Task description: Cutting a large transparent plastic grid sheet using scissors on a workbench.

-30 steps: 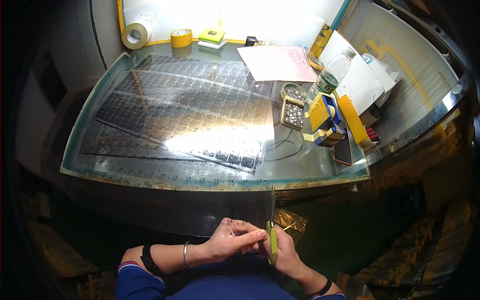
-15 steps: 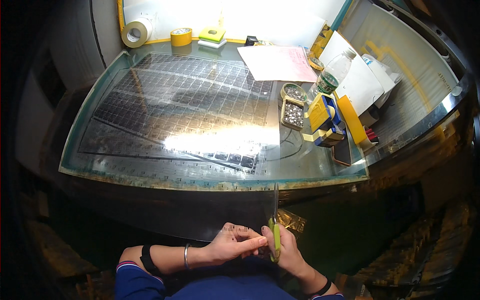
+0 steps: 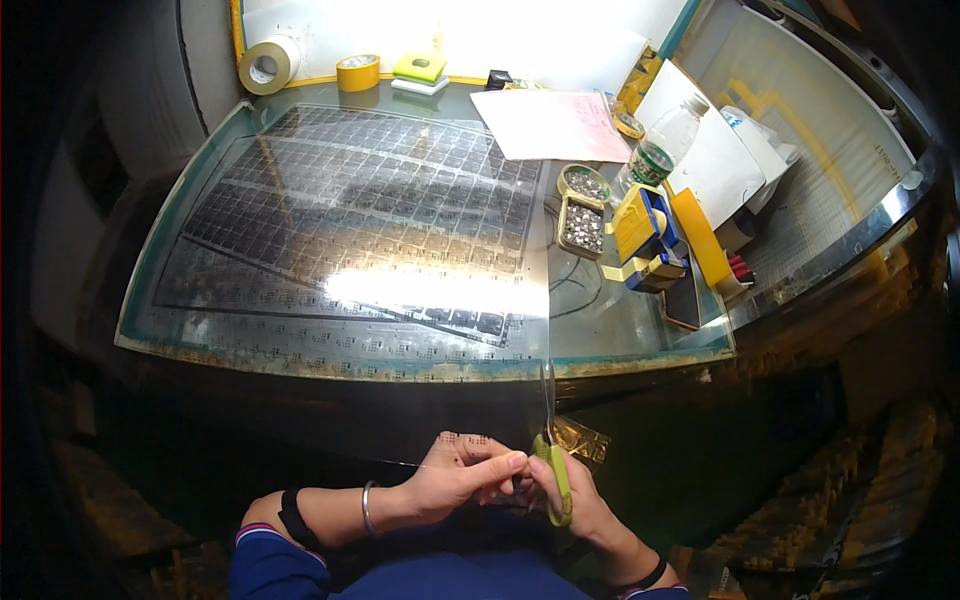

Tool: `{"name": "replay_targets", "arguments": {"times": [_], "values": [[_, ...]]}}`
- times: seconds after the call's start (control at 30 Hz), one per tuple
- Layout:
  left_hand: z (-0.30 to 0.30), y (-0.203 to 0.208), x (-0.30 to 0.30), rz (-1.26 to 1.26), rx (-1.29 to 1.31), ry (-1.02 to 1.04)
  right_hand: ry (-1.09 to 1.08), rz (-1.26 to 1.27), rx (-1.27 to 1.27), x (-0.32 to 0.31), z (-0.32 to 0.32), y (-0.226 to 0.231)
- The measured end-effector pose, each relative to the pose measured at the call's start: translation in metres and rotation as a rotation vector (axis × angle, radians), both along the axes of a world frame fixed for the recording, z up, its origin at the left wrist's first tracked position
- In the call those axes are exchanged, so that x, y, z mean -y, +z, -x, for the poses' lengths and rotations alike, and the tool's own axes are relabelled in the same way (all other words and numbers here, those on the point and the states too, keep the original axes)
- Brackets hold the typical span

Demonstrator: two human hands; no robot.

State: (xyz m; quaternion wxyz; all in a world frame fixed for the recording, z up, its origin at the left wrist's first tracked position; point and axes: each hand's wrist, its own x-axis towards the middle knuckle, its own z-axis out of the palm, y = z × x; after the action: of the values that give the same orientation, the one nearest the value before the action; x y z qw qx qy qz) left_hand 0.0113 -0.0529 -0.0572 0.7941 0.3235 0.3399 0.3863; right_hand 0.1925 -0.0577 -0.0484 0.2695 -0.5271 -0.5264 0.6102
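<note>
My left hand (image 3: 455,482) pinches the front right corner area of a large clear film (image 3: 470,400), thumb on top. Small black printed marks on the film show over my left fingers. Scissors (image 3: 549,441) with green handles are in my right hand (image 3: 580,500), blades pointing away from me along the film's right edge. The blades look nearly together. Both hands almost touch, in front of the table's near edge. The film spreads back over the glass-topped table (image 3: 640,340), above sheets with a dark grid pattern (image 3: 350,200). Some right fingers are hidden behind the handle.
On the table's right stand two small tubs of metallic bits (image 3: 582,225), a yellow-and-blue tape dispenser (image 3: 645,235) and a plastic bottle (image 3: 660,145). Pink-and-white papers (image 3: 560,125) lie behind. Tape rolls (image 3: 358,73) line the back. A golden film scrap (image 3: 582,440) is beyond my right hand.
Both hands have shifted slightly up and left, the scissors with them. The film's right edge has slid a little left. The grips look the same.
</note>
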Motion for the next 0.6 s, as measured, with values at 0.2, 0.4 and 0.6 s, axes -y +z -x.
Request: {"name": "replay_targets", "arguments": {"times": [0.2, 0.4, 0.6], "values": [[0.002, 0.004, -0.003, 0.002, -0.031, -0.055, 0.042, 0.009, -0.013, 0.001, -0.001, 0.001], [-0.002, 0.003, 0.000, -0.021, -0.097, -0.090, 0.035, -0.016, 0.077, -0.003, 0.003, 0.012], [-0.002, 0.001, 0.001, -0.054, -0.101, -0.106, 0.015, -0.030, 0.114, -0.003, 0.005, 0.010]]}}
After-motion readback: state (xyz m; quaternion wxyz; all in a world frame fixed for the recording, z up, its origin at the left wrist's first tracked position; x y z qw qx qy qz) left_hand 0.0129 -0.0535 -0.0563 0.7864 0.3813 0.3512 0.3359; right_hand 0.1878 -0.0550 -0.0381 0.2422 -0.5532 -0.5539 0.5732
